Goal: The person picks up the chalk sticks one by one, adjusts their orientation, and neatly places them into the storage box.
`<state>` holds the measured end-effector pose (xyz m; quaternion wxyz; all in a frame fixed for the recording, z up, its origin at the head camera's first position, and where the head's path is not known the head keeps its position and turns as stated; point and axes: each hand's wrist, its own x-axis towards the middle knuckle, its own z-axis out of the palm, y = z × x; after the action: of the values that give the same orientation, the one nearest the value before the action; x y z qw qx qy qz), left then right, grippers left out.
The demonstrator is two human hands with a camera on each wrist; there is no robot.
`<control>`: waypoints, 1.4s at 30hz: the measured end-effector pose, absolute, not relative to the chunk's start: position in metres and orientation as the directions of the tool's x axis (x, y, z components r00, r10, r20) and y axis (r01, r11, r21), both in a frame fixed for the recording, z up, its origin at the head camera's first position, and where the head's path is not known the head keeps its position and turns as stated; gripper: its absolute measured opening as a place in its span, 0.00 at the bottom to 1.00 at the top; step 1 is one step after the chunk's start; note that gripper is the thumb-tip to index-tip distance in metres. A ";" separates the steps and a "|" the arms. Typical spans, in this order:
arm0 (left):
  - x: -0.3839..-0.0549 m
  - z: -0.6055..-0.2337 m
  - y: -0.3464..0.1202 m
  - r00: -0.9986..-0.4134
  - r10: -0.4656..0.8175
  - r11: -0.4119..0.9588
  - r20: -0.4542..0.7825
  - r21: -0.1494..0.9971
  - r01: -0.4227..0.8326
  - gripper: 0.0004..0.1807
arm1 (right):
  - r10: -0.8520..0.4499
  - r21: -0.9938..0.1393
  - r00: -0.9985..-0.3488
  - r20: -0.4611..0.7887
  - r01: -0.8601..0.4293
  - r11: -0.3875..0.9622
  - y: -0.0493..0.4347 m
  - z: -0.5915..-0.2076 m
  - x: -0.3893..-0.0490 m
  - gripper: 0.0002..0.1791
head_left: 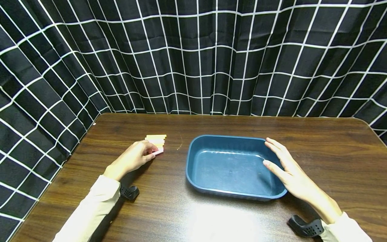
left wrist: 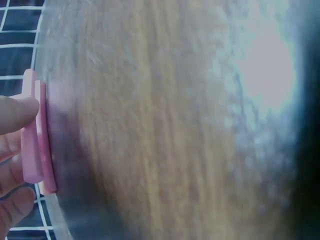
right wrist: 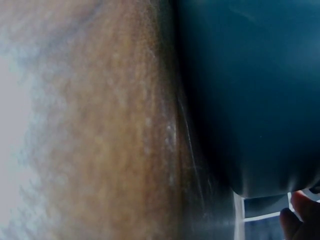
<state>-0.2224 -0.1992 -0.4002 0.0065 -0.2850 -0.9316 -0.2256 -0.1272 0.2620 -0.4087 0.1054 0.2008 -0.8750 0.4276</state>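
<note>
My left hand (head_left: 133, 157) pinches a pink chalk stick (left wrist: 31, 145) between thumb and fingers, at the near end of a small row of chalk. A second pink stick (left wrist: 46, 145) lies right beside it in the left wrist view. Yellow chalk (head_left: 158, 136) and other pale sticks continue the row, partly hidden by my fingers. My right hand (head_left: 291, 174) is at the right end of a blue plastic bin (head_left: 229, 173), fingers fairly straight, the thumb reaching over the bin's inside. In the right wrist view its fingertips (right wrist: 300, 212) show beside the bin's outer wall.
The wooden table (head_left: 163, 208) carries the bin and chalk. A black curtain with white grid lines (head_left: 208, 60) hangs behind and to the left. Black wrist straps (head_left: 129, 192) show at both cuffs. Bright glare lies on the table before the bin.
</note>
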 end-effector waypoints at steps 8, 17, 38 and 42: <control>-0.221 -0.396 -0.195 -0.824 0.544 0.700 0.161 0.454 0.551 0.04 | -0.261 -0.699 -0.894 0.366 -0.449 0.557 0.262 -0.410 -0.128 0.32; -0.217 -0.384 -0.184 -0.806 0.560 0.674 0.193 0.460 0.578 0.03 | -0.268 -0.689 -0.887 0.375 -0.460 0.559 0.262 -0.412 -0.129 0.31; -0.212 -0.362 -0.159 -0.810 0.554 0.604 0.192 0.577 0.550 0.06 | -0.263 -0.681 -0.894 0.363 -0.448 0.580 0.263 -0.412 -0.129 0.30; -0.212 -0.358 -0.153 -0.812 0.551 0.604 0.192 0.579 0.547 0.07 | -0.262 -0.683 -0.896 0.358 -0.443 0.581 0.263 -0.412 -0.129 0.30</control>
<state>-0.2125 -0.1531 -0.3576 -0.0029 -0.3064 -0.8956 -0.3225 -0.1295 0.2635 -0.4117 0.1094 0.1998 -0.8822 0.4120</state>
